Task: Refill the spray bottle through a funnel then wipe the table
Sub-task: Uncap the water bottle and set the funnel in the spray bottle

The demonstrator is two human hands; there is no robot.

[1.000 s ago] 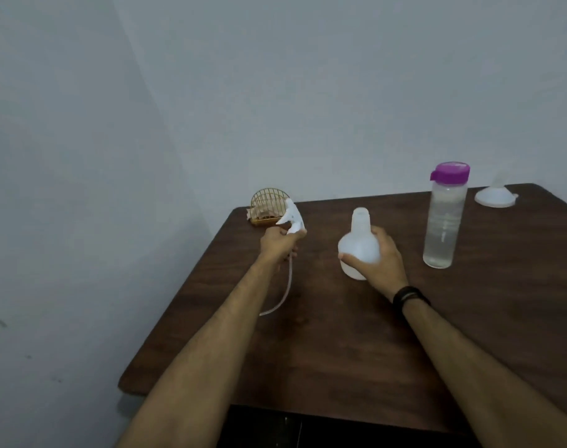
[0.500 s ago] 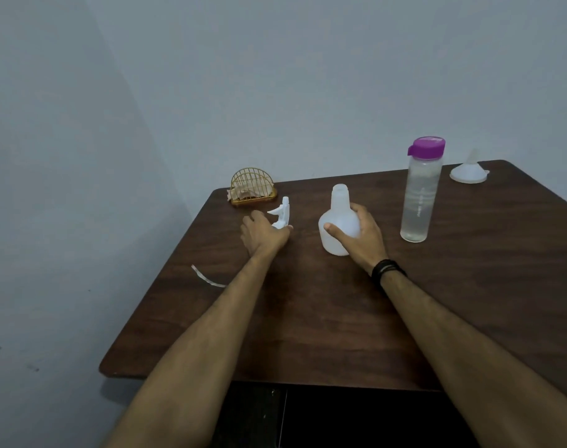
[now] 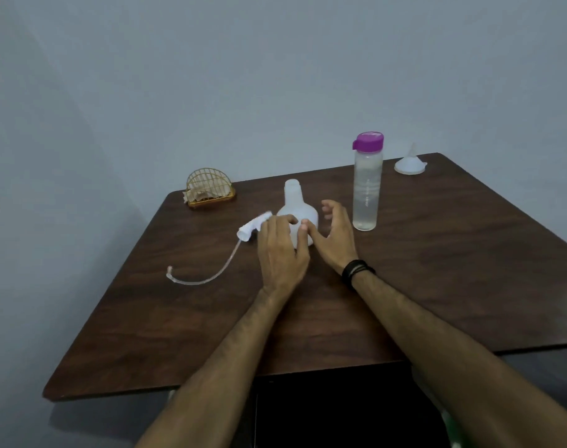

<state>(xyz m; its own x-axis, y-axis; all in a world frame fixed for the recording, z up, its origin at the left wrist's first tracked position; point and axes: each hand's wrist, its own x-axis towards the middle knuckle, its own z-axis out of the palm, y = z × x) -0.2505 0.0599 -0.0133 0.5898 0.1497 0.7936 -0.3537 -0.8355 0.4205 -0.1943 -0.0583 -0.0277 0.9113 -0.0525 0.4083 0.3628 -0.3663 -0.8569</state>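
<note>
The white spray bottle (image 3: pixel 297 205) stands uncapped on the brown table (image 3: pixel 437 253). Its spray head (image 3: pixel 252 227) lies on the table just left of it, with the dip tube (image 3: pixel 211 276) curving away to the left. My left hand (image 3: pixel 280 250) hovers in front of the bottle with relaxed fingers beside the spray head, holding nothing. My right hand (image 3: pixel 335 237) is spread open right of the bottle, its thumb tip near the bottle's side. A clear water bottle (image 3: pixel 366 192) with a purple lid stands to the right. A white funnel (image 3: pixel 410 163) sits upside down at the back right.
A gold wire holder (image 3: pixel 210 189) with crumpled tissue stands at the table's back left corner. Grey walls close in behind and to the left. The table's front edge is near my forearms.
My left hand laid the spray head and tube down on the table and moved right toward the bottle. My right hand let go of the bottle and opened.
</note>
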